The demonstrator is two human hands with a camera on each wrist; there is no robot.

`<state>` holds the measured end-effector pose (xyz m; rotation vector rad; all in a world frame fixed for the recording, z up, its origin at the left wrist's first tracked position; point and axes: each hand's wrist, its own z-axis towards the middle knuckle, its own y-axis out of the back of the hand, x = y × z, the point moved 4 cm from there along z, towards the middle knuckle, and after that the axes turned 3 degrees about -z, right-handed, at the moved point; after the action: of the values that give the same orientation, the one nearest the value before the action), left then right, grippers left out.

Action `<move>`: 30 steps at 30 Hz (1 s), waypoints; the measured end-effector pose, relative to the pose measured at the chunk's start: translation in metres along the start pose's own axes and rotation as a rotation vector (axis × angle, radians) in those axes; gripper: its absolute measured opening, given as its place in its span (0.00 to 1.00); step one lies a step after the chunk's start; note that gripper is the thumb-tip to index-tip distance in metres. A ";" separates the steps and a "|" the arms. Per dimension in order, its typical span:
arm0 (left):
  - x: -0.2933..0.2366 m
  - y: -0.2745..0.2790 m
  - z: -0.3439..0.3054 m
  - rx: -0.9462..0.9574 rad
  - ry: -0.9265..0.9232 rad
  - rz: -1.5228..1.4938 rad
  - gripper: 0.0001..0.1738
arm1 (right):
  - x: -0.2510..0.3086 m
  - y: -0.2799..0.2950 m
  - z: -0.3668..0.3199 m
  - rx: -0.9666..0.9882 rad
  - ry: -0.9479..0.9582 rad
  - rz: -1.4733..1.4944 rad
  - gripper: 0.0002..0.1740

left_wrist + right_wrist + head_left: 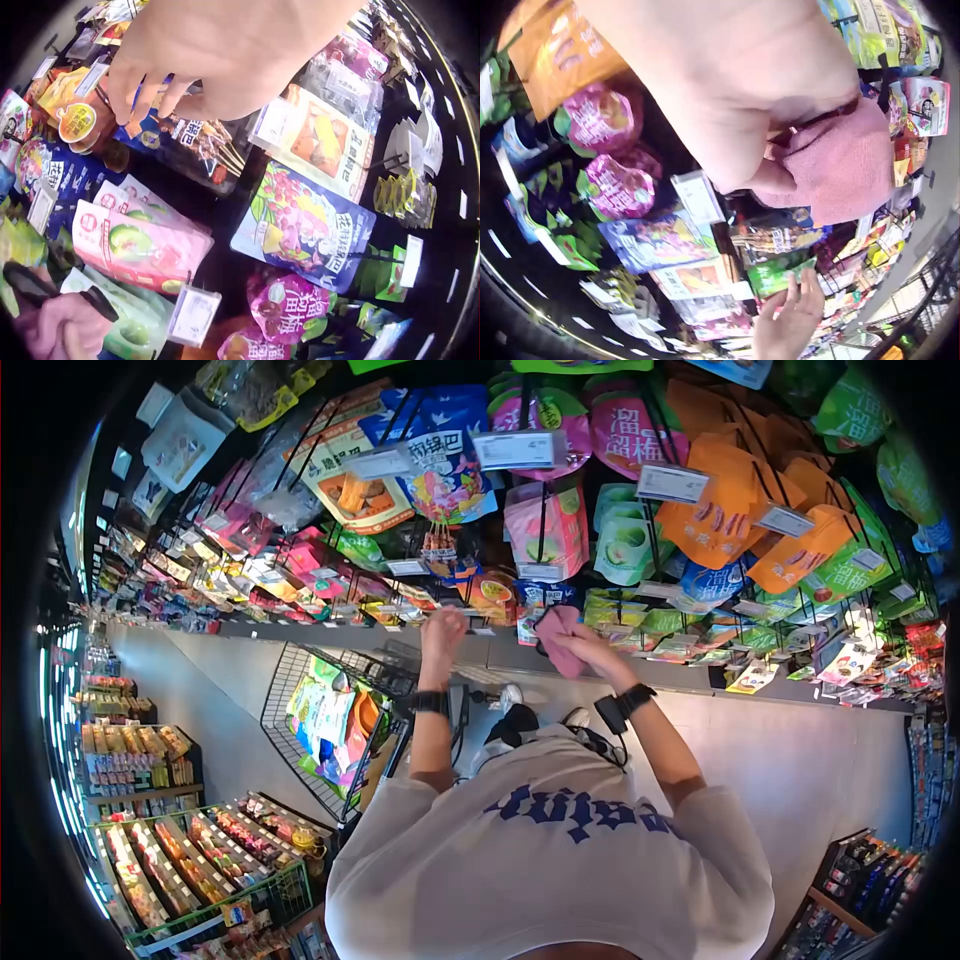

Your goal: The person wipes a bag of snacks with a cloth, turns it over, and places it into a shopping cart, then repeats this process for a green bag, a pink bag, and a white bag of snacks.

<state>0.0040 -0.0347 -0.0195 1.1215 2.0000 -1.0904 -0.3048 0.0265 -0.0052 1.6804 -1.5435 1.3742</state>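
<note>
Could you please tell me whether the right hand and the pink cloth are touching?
Touching: the right wrist view shows the right hand holding the pink cloth, its thumb lying against the fabric.

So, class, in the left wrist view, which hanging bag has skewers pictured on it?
The dark bag partly covered by the left hand: thin sticks show on its front, whereas the pink pouch shows green fruit.

The pink cloth [845,166] (softly creased) hangs in the right grip [597,652].
</note>
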 end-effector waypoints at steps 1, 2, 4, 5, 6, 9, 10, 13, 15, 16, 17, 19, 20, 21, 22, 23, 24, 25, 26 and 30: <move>-0.012 0.011 -0.003 -0.041 -0.033 0.003 0.20 | 0.009 -0.022 0.001 0.023 -0.050 -0.163 0.26; -0.027 0.018 -0.006 -0.079 -0.074 0.004 0.17 | 0.013 -0.041 0.005 0.049 -0.091 -0.330 0.30; 0.006 -0.035 0.059 -0.031 -0.096 -0.144 0.18 | 0.015 0.009 0.063 -0.003 0.022 -0.527 0.28; -0.011 -0.015 0.059 -0.089 -0.102 -0.092 0.19 | 0.000 -0.019 0.086 0.023 0.121 -0.511 0.26; -0.029 0.002 0.061 -0.053 -0.127 -0.085 0.16 | 0.000 -0.057 0.101 0.136 0.178 -0.560 0.24; -0.041 -0.003 0.076 -0.001 -0.283 -0.071 0.14 | 0.014 -0.093 0.136 0.109 0.231 -0.744 0.25; -0.047 0.000 0.092 0.093 -0.272 -0.044 0.09 | 0.015 -0.098 0.150 0.109 0.240 -0.753 0.25; -0.044 0.013 0.126 0.101 -0.358 -0.094 0.19 | 0.011 -0.099 0.199 -0.011 0.383 -0.580 0.25; -0.042 0.018 0.154 0.237 -0.380 -0.119 0.32 | 0.000 -0.080 0.231 -0.225 0.609 -0.689 0.28; -0.049 0.015 0.158 0.224 -0.428 -0.075 0.37 | 0.013 -0.083 0.226 -0.209 0.680 -0.825 0.30; -0.055 0.014 0.160 0.211 -0.477 -0.032 0.42 | 0.002 -0.075 0.244 -0.196 0.654 -0.692 0.31; -0.066 0.011 0.158 0.267 -0.426 -0.104 0.44 | -0.003 -0.063 0.264 -0.245 0.664 -0.736 0.31; -0.072 0.009 0.157 0.270 -0.399 -0.093 0.45 | 0.016 -0.073 0.248 -0.259 0.582 -0.704 0.31; -0.077 0.008 0.159 0.269 -0.371 -0.078 0.47 | 0.023 -0.076 0.247 -0.219 0.592 -0.568 0.31; -0.077 0.010 0.168 0.233 -0.374 -0.086 0.46 | 0.033 -0.084 0.242 -0.192 0.522 -0.438 0.29; -0.075 0.012 0.176 0.192 -0.376 -0.095 0.46 | 0.042 -0.091 0.236 -0.158 0.452 -0.306 0.28; -0.072 0.016 0.184 0.222 -0.288 -0.110 0.44 | 0.049 -0.094 0.234 -0.158 0.448 -0.276 0.28; -0.073 0.018 0.184 0.202 -0.290 -0.084 0.41 | 0.044 -0.093 0.238 -0.150 0.442 -0.244 0.27; -0.074 0.020 0.183 0.191 -0.305 -0.028 0.39 | 0.041 -0.092 0.247 -0.154 0.488 -0.285 0.27; -0.028 0.070 0.226 0.173 -0.217 0.279 0.29 | 0.033 -0.087 0.243 -0.244 0.479 -0.269 0.24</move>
<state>0.1012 -0.2200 -0.1324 1.2675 1.5540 -1.1957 -0.1444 -0.1740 -0.0463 1.2425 -1.1153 1.2689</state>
